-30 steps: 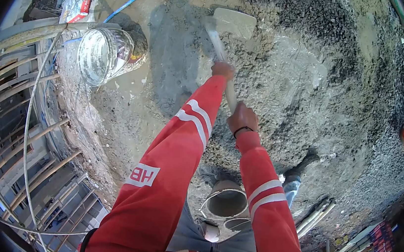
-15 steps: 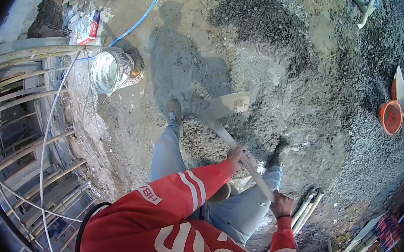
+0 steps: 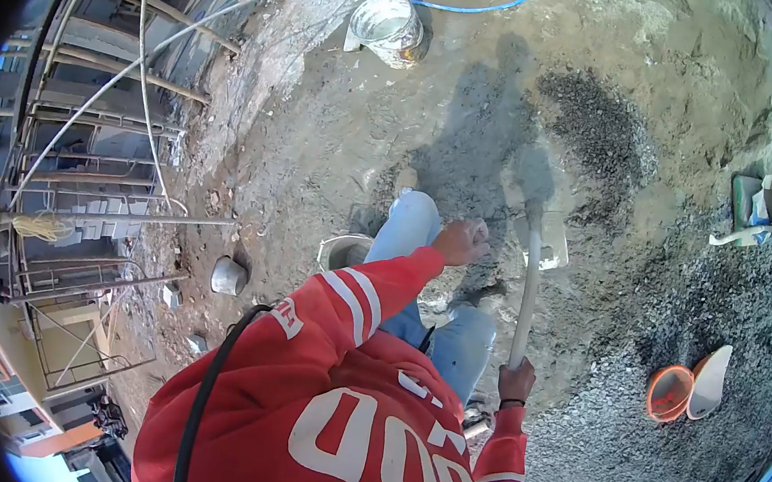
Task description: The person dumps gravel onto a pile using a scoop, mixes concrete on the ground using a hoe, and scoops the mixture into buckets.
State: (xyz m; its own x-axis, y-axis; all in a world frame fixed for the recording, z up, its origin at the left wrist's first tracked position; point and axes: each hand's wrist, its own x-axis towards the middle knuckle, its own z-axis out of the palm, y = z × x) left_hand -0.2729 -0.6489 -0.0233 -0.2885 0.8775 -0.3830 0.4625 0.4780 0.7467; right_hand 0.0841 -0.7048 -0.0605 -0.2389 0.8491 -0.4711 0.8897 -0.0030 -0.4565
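1. To the right of the left hand [image 3: 464, 242], and apart from it, lies the handle of the long-handled tool [image 3: 528, 295]. Its long axis runs almost straight away from the person: the butt end is near the body, the head out on the rough ground [image 3: 321, 143].

2. At the near end of that handle, the right hand [image 3: 515, 382] is wrapped around the wood, fingers closed in a grip. It is the nearer of the two, being in contact; a gap separates the left hand from the shaft.

3. Beyond the left knee [image 3: 412, 220], the left hand hangs in the air with fingers bent and nothing visible in it. Whether its fingertips meet the palm, I cannot tell.

4. At the far end of the shaft, the tool's head is blurred, so its exact outline is unclear.

5. Around these, counted: one long-handled tool; three buckets, namely a whitish bucket [image 3: 398, 55] farther off, a grey bucket [image 3: 332, 252] just beside the left knee and partly hidden by it, and a metal pail [image 3: 230, 277] off to the left; one orange tub [image 3: 657, 391] beside one pale scoop-shaped piece [image 3: 711, 381]; one blue hose [image 3: 474, 10].
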